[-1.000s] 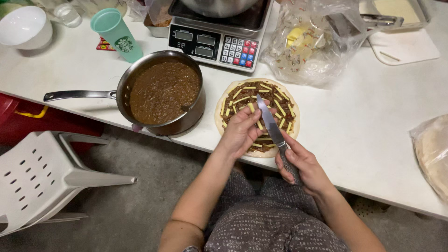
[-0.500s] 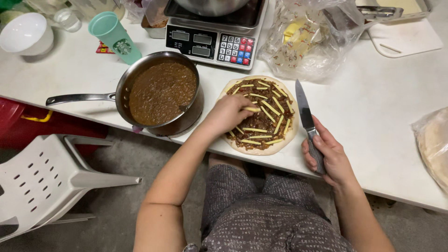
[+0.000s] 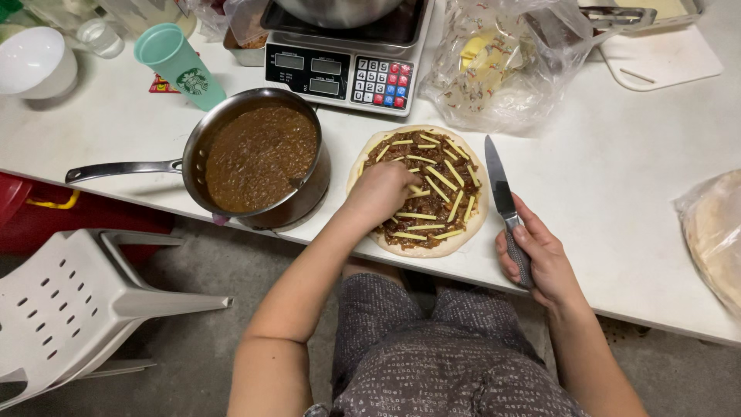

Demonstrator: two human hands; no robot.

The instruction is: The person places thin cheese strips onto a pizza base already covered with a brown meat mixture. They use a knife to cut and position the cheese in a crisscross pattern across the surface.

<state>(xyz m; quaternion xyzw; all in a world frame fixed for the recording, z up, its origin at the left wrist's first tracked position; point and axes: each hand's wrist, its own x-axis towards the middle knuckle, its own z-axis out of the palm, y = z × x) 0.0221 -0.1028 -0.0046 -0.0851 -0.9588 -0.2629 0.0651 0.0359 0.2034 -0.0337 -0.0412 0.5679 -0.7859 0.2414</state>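
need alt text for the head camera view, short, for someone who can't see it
Seen from above, a person's left hand touches a round flatbread topped with brown sauce and pale cheese strips, while the right hand holds a knife flat on the white table. A saucepan of brown sauce sits to the left, a kitchen scale behind.

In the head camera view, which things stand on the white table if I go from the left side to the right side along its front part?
Pan handle → pan of brown sauce → left hand on the topped flatbread → knife → right hand → bagged flatbreads.
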